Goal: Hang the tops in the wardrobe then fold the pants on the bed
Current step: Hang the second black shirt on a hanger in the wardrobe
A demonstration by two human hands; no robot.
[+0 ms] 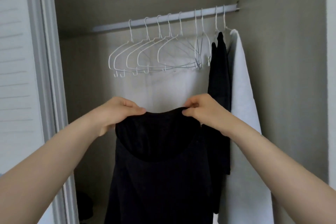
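I hold a black top (160, 165) up in front of the open wardrobe. My left hand (118, 112) grips its upper edge on the left, and my right hand (201, 110) pinches the same edge on the right. The garment hangs down between my forearms. Above, a pale rail (163, 20) carries several empty white wire hangers (145, 54). Further right on the rail hang a black garment (219, 82) and a white garment (241, 85).
A white louvred door (16, 71) and its frame (49, 78) stand at the left. The wardrobe's grey side wall (283, 60) closes the right. Something dark (85, 203) lies on the wardrobe floor at the lower left.
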